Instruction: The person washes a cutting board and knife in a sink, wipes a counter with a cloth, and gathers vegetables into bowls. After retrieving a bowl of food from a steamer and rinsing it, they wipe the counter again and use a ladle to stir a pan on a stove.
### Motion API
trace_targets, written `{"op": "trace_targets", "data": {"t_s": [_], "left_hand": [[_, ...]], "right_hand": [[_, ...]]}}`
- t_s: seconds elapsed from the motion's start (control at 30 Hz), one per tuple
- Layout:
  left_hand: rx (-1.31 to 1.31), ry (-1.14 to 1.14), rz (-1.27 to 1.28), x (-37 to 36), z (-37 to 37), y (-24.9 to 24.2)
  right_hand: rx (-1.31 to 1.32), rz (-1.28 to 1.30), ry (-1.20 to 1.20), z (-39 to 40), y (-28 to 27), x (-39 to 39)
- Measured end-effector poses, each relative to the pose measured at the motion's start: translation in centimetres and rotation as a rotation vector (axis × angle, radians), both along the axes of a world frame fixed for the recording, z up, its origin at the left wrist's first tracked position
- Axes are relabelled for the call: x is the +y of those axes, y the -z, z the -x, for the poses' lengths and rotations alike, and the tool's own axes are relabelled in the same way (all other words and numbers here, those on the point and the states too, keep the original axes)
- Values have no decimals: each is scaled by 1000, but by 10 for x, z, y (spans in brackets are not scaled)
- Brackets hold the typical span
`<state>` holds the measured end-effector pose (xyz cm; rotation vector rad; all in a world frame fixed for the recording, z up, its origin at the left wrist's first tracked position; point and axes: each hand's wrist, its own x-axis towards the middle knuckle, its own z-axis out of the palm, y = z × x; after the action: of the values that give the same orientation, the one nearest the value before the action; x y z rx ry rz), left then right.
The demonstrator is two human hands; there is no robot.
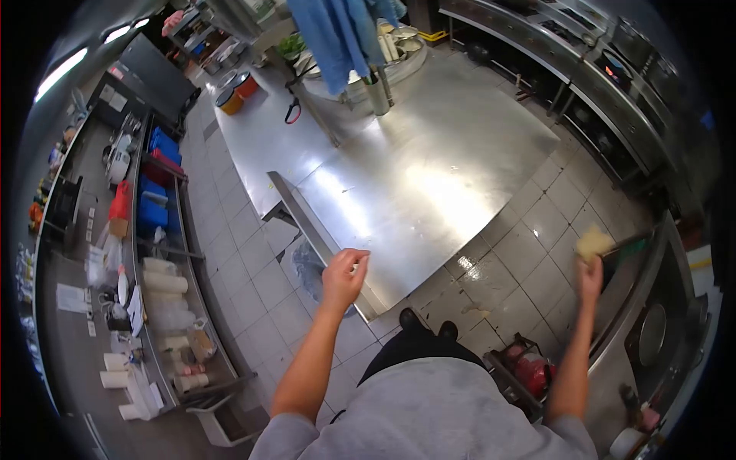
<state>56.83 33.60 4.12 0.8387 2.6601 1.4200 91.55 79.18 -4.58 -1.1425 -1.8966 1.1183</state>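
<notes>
My left hand is over the near left edge of the steel table, with its fingers curled together; whether something small is between them I cannot make out. On the right, my right hand grips a pale yellowish cloth-like item, slightly blurred, above the tiled floor and beside a steel counter. The table's top shows bright reflections and a few small specks.
Blue cloths hang over the table's far side, near orange tubs. Shelving lines the left. Stoves stand at the back right. A red object sits low by my right side.
</notes>
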Motion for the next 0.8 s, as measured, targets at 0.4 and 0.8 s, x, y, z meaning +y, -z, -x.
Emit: {"op": "trace_targets", "data": {"t_s": [0.4,0.8], "left_hand": [[218,76,133,-4,14,4],[53,3,386,0,10,5]], "right_hand": [[-249,-729,-1606,338,48,-303],[-231,-1029,-863,627,95,-215]]}}
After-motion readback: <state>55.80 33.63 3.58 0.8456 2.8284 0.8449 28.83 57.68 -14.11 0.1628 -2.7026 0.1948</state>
